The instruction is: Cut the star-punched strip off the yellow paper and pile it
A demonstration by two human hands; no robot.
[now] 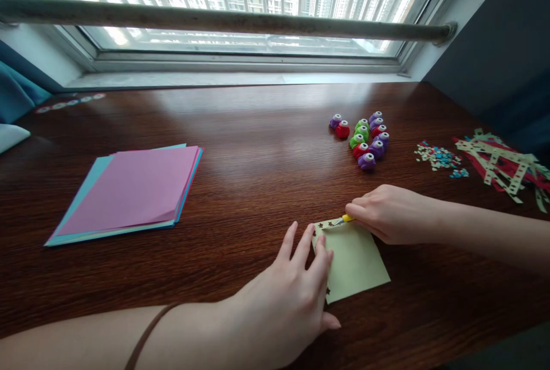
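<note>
A pale yellow-green square of paper (354, 264) lies on the table, with star-shaped holes along its top and left edges. My left hand (296, 287) rests on the paper's left side, its fingers spread and touching it. In my right hand (382, 215), closed at the upper right of the sheet, is a small yellow-handled cutting tool (346, 218). Its pointed metal end reaches left onto the paper just below the top row of holes. The fingers cover most of the handle, so I cannot tell whether it is scissors or a knife.
A stack of coloured paper (133, 187) lies at left. Small purple, red and green craft punches (365, 141) stand beyond my right hand. Punched bits (440, 156) and perforated paper strips (501, 161) are piled at right. A rail (223, 19) crosses the window behind the table.
</note>
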